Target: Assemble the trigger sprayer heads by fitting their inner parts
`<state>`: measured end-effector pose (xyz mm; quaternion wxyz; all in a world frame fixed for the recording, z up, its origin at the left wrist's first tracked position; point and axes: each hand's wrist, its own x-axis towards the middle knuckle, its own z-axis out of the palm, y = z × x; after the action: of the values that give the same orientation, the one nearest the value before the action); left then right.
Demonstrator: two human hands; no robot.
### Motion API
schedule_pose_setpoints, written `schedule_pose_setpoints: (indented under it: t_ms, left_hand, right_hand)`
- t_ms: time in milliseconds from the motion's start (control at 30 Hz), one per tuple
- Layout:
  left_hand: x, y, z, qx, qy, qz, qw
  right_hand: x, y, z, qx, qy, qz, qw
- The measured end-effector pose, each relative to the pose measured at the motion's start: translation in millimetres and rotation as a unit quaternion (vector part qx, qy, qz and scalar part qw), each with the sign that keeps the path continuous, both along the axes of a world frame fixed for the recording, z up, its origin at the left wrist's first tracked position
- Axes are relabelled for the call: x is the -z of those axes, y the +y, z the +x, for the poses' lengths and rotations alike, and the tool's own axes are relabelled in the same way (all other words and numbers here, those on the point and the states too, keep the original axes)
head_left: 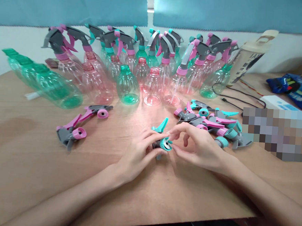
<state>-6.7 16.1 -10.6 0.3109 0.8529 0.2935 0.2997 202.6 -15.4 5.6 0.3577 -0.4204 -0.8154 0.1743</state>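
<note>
My left hand (pixel 140 153) is closed around a trigger spray head (pixel 165 144) with a grey body, a teal trigger and a teal collar. The collar's open end faces me, showing a white ring and a dark hole inside. At the collar's right edge, the thumb and index finger of my right hand (pixel 197 145) grip its rim, the other fingers curled loosely. Both hands are low over the wooden table. Just beyond my right hand lies a pile of loose spray heads (pixel 204 120), grey with pink or teal parts.
Two pink-and-grey spray heads (pixel 72 133) lie at left. Behind stand rows of clear pink and green bottles (pixel 128 87), several with spray heads fitted. Green bottles (pixel 57 87) are at far left. A cream tumbler (pixel 248 57), a black cable (pixel 234 98) and blue packets (pixel 297 90) occupy the right.
</note>
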Motion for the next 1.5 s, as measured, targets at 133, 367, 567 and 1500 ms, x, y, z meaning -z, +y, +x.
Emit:
schedule_pose_setpoints:
  t_ms: [133,367,567,1500]
  left_hand:
    - [0.4,0,0,0.009,0.008,0.009,1.000]
    - [-1.2,0,1,0.017,0.008,0.000,1.000]
    - [-1.1,-2,2,0.016,-0.003,-0.010,1.000]
    - [0.5,0,3,0.019,-0.001,-0.021,1.000]
  right_hand:
    - [-0.9,0,2,-0.005,-0.003,-0.008,1.000]
    - [0.4,-1,3,-0.007,0.000,-0.035,0.999]
    - [3.2,-3,-4,-0.012,0.041,-0.008,0.999]
    - [7.3,-8,-9,0.047,0.020,0.006,0.999]
